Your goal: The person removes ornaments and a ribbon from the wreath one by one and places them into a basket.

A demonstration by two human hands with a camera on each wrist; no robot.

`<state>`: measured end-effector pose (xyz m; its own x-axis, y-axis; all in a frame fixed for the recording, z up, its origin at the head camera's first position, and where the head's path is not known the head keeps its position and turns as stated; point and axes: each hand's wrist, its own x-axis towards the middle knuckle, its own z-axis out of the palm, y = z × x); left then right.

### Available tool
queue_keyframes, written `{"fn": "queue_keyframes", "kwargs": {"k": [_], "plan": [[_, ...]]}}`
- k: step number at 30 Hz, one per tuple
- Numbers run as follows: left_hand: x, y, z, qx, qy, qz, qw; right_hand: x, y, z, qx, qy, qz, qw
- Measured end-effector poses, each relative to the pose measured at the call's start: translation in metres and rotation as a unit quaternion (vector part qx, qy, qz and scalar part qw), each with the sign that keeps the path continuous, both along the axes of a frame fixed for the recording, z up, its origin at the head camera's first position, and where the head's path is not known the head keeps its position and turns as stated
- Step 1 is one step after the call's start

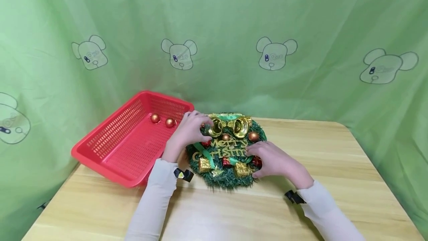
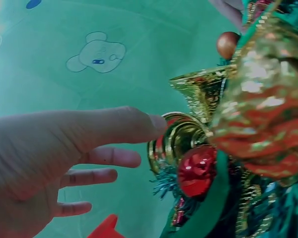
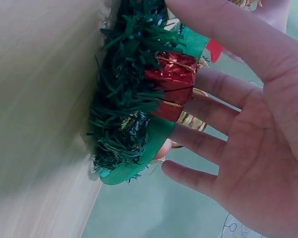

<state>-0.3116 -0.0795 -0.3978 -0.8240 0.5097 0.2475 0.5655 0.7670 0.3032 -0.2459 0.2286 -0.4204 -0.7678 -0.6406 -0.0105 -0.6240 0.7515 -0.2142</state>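
1. As I watch from afar, the left hand [image 1: 190,129] is spread, thumb apart, at the left edge of the wreath [image 1: 229,181]; the right hand [image 1: 274,160] is spread too, beside a red parcel [image 3: 174,82]. Whether either grazes anything, I cannot tell.
2. Between them, the wreath lies on the table [image 1: 317,148], bells [image 1: 240,127] toward its far side. I judge the step in hand as arranging it; the next move calls for a light, even pinch.
3. Further left stands the red basket [image 1: 103,172], holding two copper balls [image 1: 155,118], the green curtain [image 1: 227,10] behind.
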Motion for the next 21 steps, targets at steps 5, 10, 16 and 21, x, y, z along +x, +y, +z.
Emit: {"fn": "queue_keyframes", "kwargs": {"k": [5,10,16,21], "plan": [[0.0,0.007,-0.008,-0.04,-0.008,-0.01,0.9991,0.001,0.001,-0.001,-0.003,0.005,0.005,1.0],[0.002,0.008,-0.013,-0.062,-0.012,-0.008,0.998,0.003,0.001,-0.001,-0.003,0.0,0.006,1.0],[0.004,0.005,-0.014,-0.071,-0.032,0.005,0.997,0.001,0.0,-0.001,-0.011,-0.007,0.012,1.0],[0.002,0.007,-0.013,-0.089,-0.045,0.009,0.995,-0.002,0.003,0.001,-0.01,-0.006,0.013,1.0]]}}
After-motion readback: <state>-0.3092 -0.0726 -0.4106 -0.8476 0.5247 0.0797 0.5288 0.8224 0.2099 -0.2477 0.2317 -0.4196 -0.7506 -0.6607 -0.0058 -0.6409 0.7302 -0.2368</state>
